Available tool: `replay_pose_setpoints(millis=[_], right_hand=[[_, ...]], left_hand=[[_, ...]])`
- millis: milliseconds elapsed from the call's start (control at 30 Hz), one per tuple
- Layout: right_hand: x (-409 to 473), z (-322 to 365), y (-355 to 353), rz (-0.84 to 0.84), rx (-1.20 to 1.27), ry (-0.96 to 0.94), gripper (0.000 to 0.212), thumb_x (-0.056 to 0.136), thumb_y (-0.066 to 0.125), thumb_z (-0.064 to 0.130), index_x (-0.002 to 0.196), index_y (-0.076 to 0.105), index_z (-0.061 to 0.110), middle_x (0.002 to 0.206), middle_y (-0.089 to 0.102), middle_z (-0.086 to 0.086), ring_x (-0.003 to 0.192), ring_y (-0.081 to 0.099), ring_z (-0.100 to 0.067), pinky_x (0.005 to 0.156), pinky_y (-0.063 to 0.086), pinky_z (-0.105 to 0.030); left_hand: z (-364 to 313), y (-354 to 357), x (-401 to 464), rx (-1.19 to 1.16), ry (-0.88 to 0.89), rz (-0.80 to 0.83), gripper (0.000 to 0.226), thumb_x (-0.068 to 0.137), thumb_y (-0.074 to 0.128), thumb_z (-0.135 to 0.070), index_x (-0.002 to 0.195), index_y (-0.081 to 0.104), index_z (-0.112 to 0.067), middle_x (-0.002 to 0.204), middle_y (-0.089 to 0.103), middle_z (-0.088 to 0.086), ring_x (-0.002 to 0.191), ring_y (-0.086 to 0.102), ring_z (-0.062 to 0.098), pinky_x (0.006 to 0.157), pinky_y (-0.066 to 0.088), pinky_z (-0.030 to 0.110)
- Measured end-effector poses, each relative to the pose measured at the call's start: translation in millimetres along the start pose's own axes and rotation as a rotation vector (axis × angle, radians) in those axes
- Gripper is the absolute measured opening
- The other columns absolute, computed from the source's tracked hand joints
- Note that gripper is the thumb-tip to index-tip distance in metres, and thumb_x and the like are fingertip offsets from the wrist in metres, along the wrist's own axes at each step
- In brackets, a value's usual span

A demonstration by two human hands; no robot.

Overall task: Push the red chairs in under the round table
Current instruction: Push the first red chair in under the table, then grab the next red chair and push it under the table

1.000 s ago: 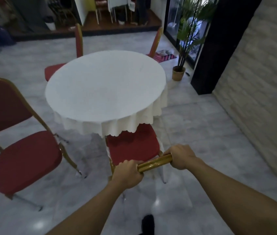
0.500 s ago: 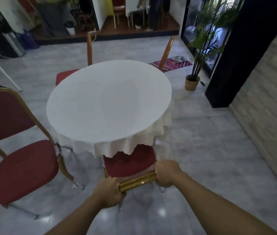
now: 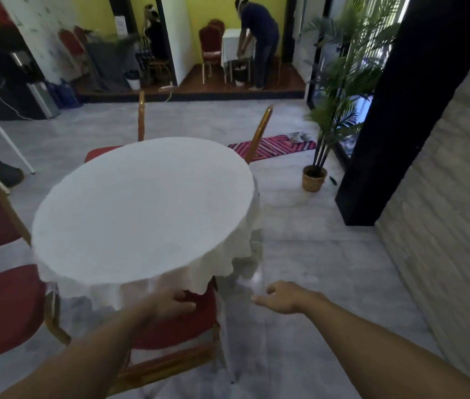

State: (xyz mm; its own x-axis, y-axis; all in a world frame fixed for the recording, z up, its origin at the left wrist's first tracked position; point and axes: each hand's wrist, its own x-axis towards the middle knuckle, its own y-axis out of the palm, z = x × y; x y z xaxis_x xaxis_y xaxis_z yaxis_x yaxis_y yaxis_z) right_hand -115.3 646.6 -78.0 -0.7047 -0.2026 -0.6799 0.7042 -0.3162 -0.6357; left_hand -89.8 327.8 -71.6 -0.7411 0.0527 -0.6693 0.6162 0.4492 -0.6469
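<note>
red chairs: four round the tabletop [image 3: 141, 208], near one [image 3: 176, 329] pushed under the white cloth, left one [image 3: 1, 295] pulled out, two far | left hand [image 3: 170, 302] grip loose over near seat | right hand [image 3: 284, 298] grip wide, empty | grey marble floor [image 3: 314, 283], potted palm [image 3: 331, 110] far right

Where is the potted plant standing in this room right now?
In the head view the potted plant stands on the floor at right, beyond the round table, between the striped mat and the black pillar.
</note>
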Motion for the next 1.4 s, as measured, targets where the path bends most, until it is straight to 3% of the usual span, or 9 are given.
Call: replay_pose_setpoints(millis=[100, 367, 567, 733, 833, 1000, 1133, 1267, 1400], right_hand=[[16.8, -36.4, -57.6, -0.045, -0.063, 0.030, 0.100, 0.091, 0.039, 0.086, 0.157, 0.045, 0.010, 0.166, 0.040, -0.015, 0.147, 0.044, -0.034, 0.117, 0.039, -0.043], [71.7, -33.5, -280.4, -0.300, -0.148, -0.005, 0.106, 0.092, 0.029, 0.088, 0.162, 0.035, 0.009, 0.172, 0.029, -0.015, 0.153, 0.034, -0.037, 0.122, 0.031, -0.047], [109.2, -26.4, -410.1, -0.462, -0.208, 0.024, 0.154, 0.045, 0.010, 0.113, 0.158, 0.044, 0.014, 0.170, 0.035, -0.012, 0.152, 0.037, -0.037, 0.121, 0.032, -0.056], [145.9, -39.3, -467.7, -0.466, -0.187, 0.002, 0.117, 0.081, 0.028, 0.097, 0.161, 0.038, 0.013, 0.171, 0.032, -0.010, 0.154, 0.034, -0.035, 0.122, 0.030, -0.054], [172.5, -49.1, -495.7, -0.460, -0.176, -0.014, 0.113, 0.084, 0.032, 0.095, 0.162, 0.036, 0.015, 0.173, 0.029, -0.009, 0.156, 0.031, -0.035, 0.124, 0.028, -0.054], [226.7, -68.8, -550.8, -0.457, -0.153, -0.081, 0.107, 0.088, 0.038, 0.090, 0.164, 0.032, 0.015, 0.173, 0.027, -0.009, 0.157, 0.029, -0.034, 0.124, 0.028, -0.052], [286.5, -96.0, -602.1, -0.445, -0.154, -0.127, 0.110, 0.085, 0.040, 0.092, 0.165, 0.029, 0.017, 0.173, 0.026, -0.009, 0.156, 0.030, -0.034, 0.124, 0.029, -0.053], [336.3, -118.8, -651.5, -0.392, -0.152, -0.173, 0.115, 0.083, 0.045, 0.092, 0.167, 0.021, 0.018, 0.176, 0.019, -0.007, 0.158, 0.026, -0.033, 0.125, 0.028, -0.052], [387.5, -131.6, -711.3, -0.370, -0.156, -0.232, 0.126, 0.073, 0.050, 0.098, 0.168, 0.018, 0.020, 0.176, 0.021, -0.006, 0.157, 0.028, -0.032, 0.123, 0.030, -0.053]], left_hand=[[-78.5, -18.6, 28.8, 0.058, 0.033, -0.149, 0.067, 0.095, 0.054, -0.059, 0.149, 0.049, -0.020, 0.151, 0.053, 0.008, 0.135, 0.051, 0.027, 0.110, 0.040, 0.035], [-265.0, -149.6, 115.9, 0.205, 0.222, -0.442, 0.069, 0.099, 0.040, -0.064, 0.152, 0.044, -0.020, 0.159, 0.043, 0.010, 0.144, 0.039, 0.035, 0.118, 0.031, 0.046], [-362.0, -239.1, 161.5, 0.276, 0.316, -0.551, 0.063, 0.100, 0.035, -0.063, 0.145, 0.054, -0.022, 0.148, 0.055, 0.011, 0.132, 0.052, 0.036, 0.108, 0.042, 0.049], [-391.7, -271.1, 203.6, 0.260, 0.311, -0.506, 0.076, 0.088, 0.029, -0.075, 0.139, 0.059, -0.027, 0.140, 0.062, 0.008, 0.124, 0.058, 0.033, 0.103, 0.047, 0.051], [-402.7, -286.1, 233.7, 0.225, 0.290, -0.487, 0.068, 0.095, 0.035, -0.070, 0.136, 0.062, -0.022, 0.137, 0.064, 0.008, 0.123, 0.059, 0.032, 0.103, 0.048, 0.048], [-428.0, -319.6, 303.6, 0.177, 0.247, -0.477, 0.094, 0.066, 0.023, -0.092, 0.125, 0.068, -0.034, 0.122, 0.071, -0.001, 0.105, 0.064, 0.027, 0.094, 0.053, 0.047], [-467.2, -342.9, 354.7, 0.131, 0.194, -0.503, 0.097, 0.067, 0.027, -0.092, 0.122, 0.066, -0.022, 0.114, 0.070, 0.005, 0.097, 0.065, 0.028, 0.084, 0.054, 0.042], [-499.0, -366.6, 411.9, 0.090, 0.141, -0.502, 0.117, 0.058, 0.027, -0.105, 0.137, 0.058, -0.024, 0.133, 0.066, 0.009, 0.111, 0.065, 0.033, 0.095, 0.054, 0.050], [-535.6, -399.4, 459.2, 0.071, 0.072, -0.559, 0.111, 0.075, 0.039, -0.093, 0.156, 0.038, -0.017, 0.156, 0.046, 0.015, 0.136, 0.050, 0.038, 0.107, 0.045, 0.051]])
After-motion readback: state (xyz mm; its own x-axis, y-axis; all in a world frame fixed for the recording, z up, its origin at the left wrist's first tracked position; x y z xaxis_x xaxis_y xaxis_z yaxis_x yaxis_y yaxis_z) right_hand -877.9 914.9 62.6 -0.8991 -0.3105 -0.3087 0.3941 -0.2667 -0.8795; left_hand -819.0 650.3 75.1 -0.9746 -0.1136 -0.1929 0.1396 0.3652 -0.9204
